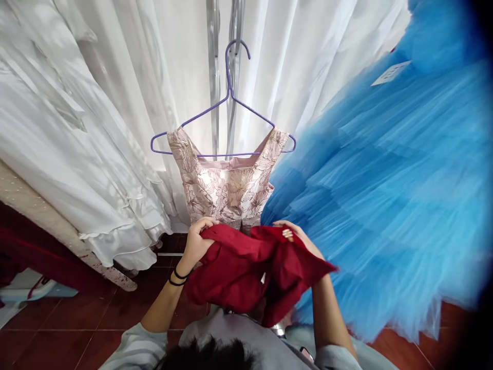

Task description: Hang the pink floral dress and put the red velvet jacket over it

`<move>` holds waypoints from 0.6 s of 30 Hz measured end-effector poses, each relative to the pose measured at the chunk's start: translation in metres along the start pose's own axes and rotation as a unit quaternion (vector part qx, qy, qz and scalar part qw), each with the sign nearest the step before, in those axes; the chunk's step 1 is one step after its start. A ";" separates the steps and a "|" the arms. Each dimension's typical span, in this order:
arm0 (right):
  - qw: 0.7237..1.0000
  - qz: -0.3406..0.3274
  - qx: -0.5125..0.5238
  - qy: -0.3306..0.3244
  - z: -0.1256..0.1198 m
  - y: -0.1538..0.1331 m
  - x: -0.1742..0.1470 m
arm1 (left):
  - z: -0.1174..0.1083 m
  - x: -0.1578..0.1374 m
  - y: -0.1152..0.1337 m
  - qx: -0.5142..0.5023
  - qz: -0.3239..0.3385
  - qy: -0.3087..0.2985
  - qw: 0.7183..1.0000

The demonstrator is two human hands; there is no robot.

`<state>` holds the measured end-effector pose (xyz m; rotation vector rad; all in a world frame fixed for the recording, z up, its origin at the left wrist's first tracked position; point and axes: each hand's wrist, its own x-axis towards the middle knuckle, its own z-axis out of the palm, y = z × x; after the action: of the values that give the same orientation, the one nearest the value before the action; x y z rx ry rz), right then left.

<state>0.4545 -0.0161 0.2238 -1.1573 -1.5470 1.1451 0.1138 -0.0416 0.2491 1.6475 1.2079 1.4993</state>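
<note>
Stretched between my hands is a dark red piece of fabric (231, 267), with a small pale bead-like ornament (287, 235) near its upper right. My left hand (199, 241) grips its upper left edge, thumb on top. On the other side my right hand (302, 239) holds the upper right edge, partly covered by the cloth. Just beyond the fabric, a pink and white floral dress (231, 187) hangs by its shoulder straps from a purple hanger (254, 112). The red cloth hides the dress below the waist.
White garments (103, 169) hang along the left, above a dark red cloth (46, 236). A large blue tulle dress (389, 190) with a white tag (391, 73) fills the right. Behind are white curtains (304, 46) and grey metal poles (213, 67). The floor (73, 316) has reddish tiles.
</note>
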 end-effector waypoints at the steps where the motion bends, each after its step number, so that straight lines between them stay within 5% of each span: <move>1: 0.999 -0.009 0.029 -0.018 0.010 0.003 0.004 | 0.001 0.000 0.003 -0.008 0.000 0.002 1.000; 4: 0.987 -0.028 0.095 -0.126 0.062 0.017 0.012 | 0.009 -0.003 0.005 0.003 -0.011 0.013 1.000; 6: 0.983 -0.024 0.006 -0.182 0.104 0.030 0.014 | 0.011 -0.005 0.003 0.027 -0.006 0.020 0.999; 10: 0.970 -0.006 -0.208 -0.123 0.153 0.046 0.026 | -0.002 -0.010 0.005 0.091 0.021 0.005 0.996; 15: 0.959 -0.044 -0.269 -0.072 0.107 0.013 0.056 | -0.037 -0.013 -0.005 0.293 0.008 0.037 0.956; 18: 0.946 -0.093 -0.307 -0.044 0.080 -0.014 0.067 | -0.044 -0.022 -0.033 0.348 -0.025 -0.069 0.935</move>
<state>0.3613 0.0338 0.2288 -1.3239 -2.1182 0.5993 0.0644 -0.0539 0.2185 2.0918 1.8125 0.9397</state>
